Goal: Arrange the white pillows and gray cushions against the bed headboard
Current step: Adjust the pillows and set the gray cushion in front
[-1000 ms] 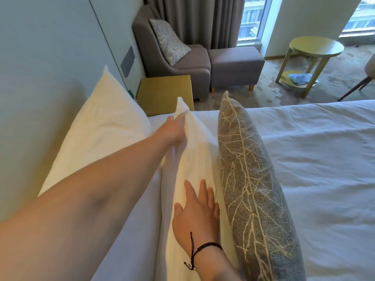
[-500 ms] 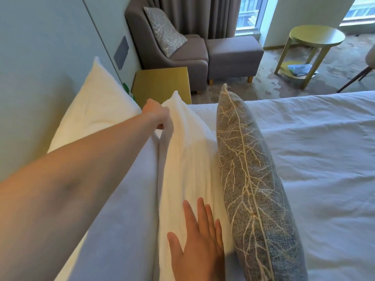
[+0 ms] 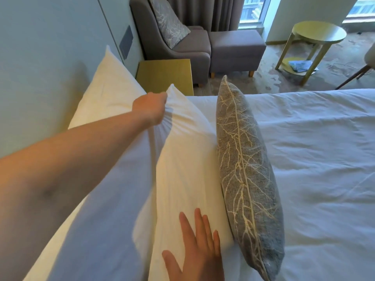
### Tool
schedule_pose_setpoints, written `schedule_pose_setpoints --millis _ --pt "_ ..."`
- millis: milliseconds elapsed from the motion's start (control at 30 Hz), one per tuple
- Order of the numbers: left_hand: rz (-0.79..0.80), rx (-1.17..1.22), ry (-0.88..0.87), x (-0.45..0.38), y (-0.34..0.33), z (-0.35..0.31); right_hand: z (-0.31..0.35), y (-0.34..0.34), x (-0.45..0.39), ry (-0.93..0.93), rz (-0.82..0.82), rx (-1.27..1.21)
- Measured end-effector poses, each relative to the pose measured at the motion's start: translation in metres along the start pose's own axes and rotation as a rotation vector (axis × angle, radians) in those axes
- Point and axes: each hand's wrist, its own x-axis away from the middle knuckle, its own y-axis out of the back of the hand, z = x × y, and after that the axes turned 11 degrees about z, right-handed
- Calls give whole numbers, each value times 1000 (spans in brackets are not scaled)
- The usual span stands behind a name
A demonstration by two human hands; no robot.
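Observation:
Two white pillows stand on edge along the pale headboard (image 3: 40, 57) at the left. The back pillow (image 3: 109, 90) leans on the headboard. In front of it stands the front white pillow (image 3: 188, 159), whose far top corner my left hand (image 3: 151, 109) pinches. My right hand (image 3: 198, 252) lies flat and open on the near part of that pillow. A gray cushion (image 3: 243, 159) with a pale branch pattern stands on edge against the front pillow's right side. The white bed cover (image 3: 316, 159) spreads to the right.
A yellow bedside table (image 3: 164, 76) stands past the bed's far edge. Behind it are a gray armchair (image 3: 194, 49) holding another patterned cushion (image 3: 168, 21), a gray footstool (image 3: 237, 45) and a round yellow table (image 3: 318, 35) by the window.
My left hand has pulled the front pillow's corner back toward the headboard and upward. My right hand has slid nearer to me along the pillow, wrist now out of view.

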Motion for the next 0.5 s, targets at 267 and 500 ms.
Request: schedule_pose_setpoints --millis 267,500 --pt "-17 118 36 56 -1 -27 3 23 40 -1 310 -48" --pt "232 559 -158 184 -1 -119 -20 130 78 518 -512 -441"
